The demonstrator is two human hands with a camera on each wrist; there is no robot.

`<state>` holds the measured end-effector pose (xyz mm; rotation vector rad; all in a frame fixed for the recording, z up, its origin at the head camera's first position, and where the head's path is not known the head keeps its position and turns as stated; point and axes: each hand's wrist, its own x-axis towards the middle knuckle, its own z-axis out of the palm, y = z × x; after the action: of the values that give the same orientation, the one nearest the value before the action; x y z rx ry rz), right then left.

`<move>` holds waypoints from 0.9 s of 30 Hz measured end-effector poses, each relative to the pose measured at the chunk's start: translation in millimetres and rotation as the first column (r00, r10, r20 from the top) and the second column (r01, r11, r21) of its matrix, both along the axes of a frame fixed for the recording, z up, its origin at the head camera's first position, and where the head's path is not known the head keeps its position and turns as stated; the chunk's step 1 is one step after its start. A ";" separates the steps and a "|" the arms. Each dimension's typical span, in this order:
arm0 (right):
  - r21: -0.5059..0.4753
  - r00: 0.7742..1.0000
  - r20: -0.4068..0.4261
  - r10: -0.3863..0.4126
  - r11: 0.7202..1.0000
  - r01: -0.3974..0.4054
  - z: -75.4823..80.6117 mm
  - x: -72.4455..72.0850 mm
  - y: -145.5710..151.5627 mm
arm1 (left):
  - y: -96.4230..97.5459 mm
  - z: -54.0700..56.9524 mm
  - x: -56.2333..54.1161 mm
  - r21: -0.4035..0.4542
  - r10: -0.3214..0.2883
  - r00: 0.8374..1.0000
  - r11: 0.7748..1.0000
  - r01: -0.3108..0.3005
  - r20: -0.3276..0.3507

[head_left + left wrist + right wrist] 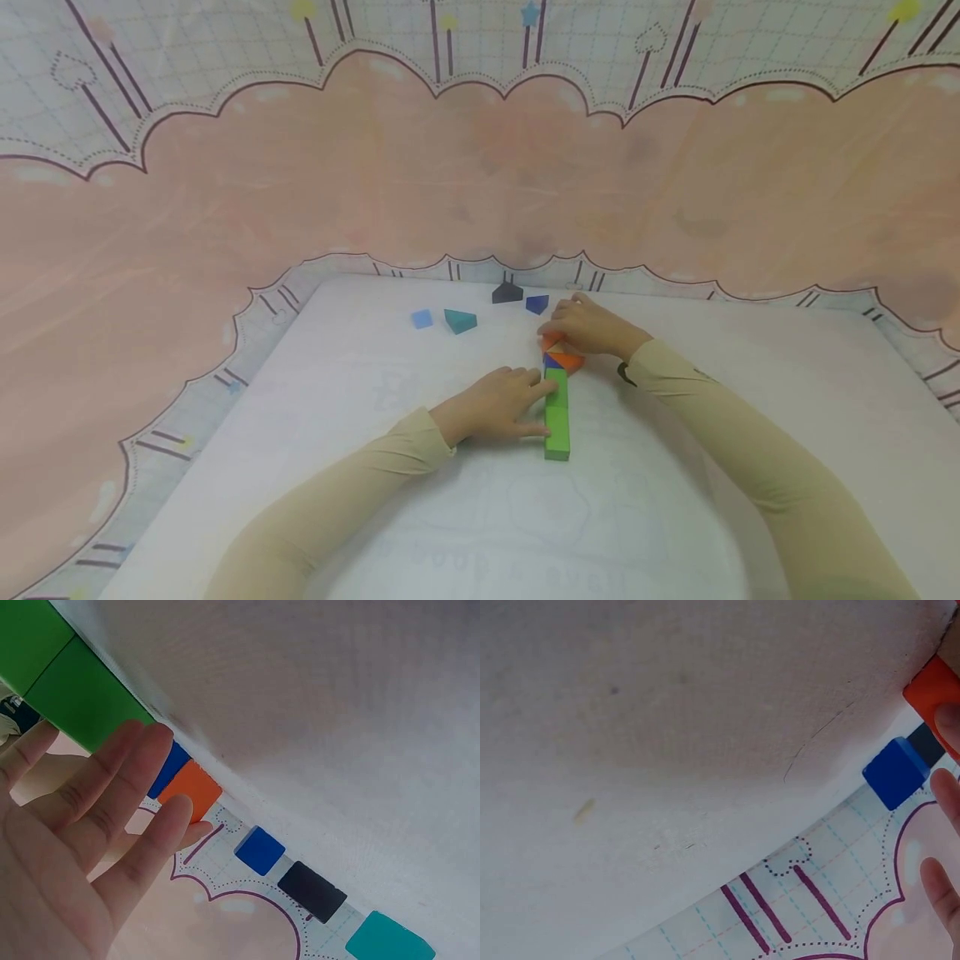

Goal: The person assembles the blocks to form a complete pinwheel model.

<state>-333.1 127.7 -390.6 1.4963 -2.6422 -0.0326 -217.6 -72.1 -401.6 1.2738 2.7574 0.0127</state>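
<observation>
Two green blocks (557, 429) lie end to end in a row on the white table. My left hand (501, 403) is beside them with its fingers spread, fingertips touching their left side and top. Beyond the green blocks are a small blue piece (551, 362), an orange block (572, 363) and a tan piece (559, 348). At the far end of the row, my right hand (588, 325) pinches another orange block (550, 341), partly hidden by the fingers. One fingertip lies against an orange block (930, 688) in the right wrist view.
Behind the row, loose on the table (360, 500), lie a dark blue block (537, 304), a black block (507, 292), a teal block (461, 321) and a light blue block (422, 319). A patterned curtain (480, 175) hangs at the table's back edge.
</observation>
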 end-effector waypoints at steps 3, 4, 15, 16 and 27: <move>-0.007 1.000 0.003 0.006 1.000 -0.006 0.9 0.5 0.3 | 0.1 -0.4 -0.1 -0.003 0.005 1.000 1.000 -0.005 0.003; -0.009 1.000 0.004 0.007 1.000 -0.007 1.0 0.4 0.3 | 0.1 -0.6 -0.2 -0.003 0.006 1.000 1.000 -0.006 0.003; 0.031 0.999 0.008 -0.041 0.999 0.041 1.1 -7.3 -2.4 | 0.3 0.6 1.1 0.003 -0.018 0.999 1.000 0.018 -0.047; 0.039 0.999 0.004 -0.050 0.998 0.050 1.3 -8.2 -3.0 | 0.2 0.9 1.2 0.004 -0.020 0.999 1.000 0.020 -0.050; 0.000 0.996 0.008 -0.084 0.996 0.084 -0.9 -19.5 -9.1 | 0.2 -2.7 0.4 0.011 -0.024 0.998 1.000 0.025 -0.060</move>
<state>-352.6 118.6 -391.5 1.3875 -2.7102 -0.0331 -217.2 -71.9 -404.3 1.3325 2.7948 -0.0117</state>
